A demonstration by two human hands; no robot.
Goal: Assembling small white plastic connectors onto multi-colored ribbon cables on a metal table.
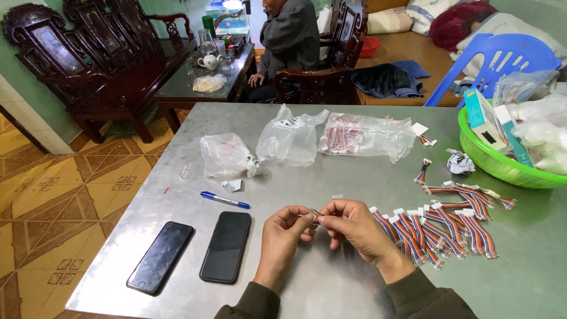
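Note:
My left hand (285, 236) and my right hand (356, 227) meet above the metal table (331, 283), both pinching one short multicoloured ribbon cable (315, 214) between thumb and fingertips. Only its end shows between the fingers. To the right of my right hand lies a row of several similar ribbon cables (440, 227) with white connectors. More loose cables (466, 194) lie behind that row.
Two dark phones (160, 256) (226, 246) lie face up at the left, a blue pen (224, 200) behind them. Clear plastic bags (289, 142) sit mid-table. A green basket (502, 168) stands at the right edge. A seated person (289, 41) is beyond the table.

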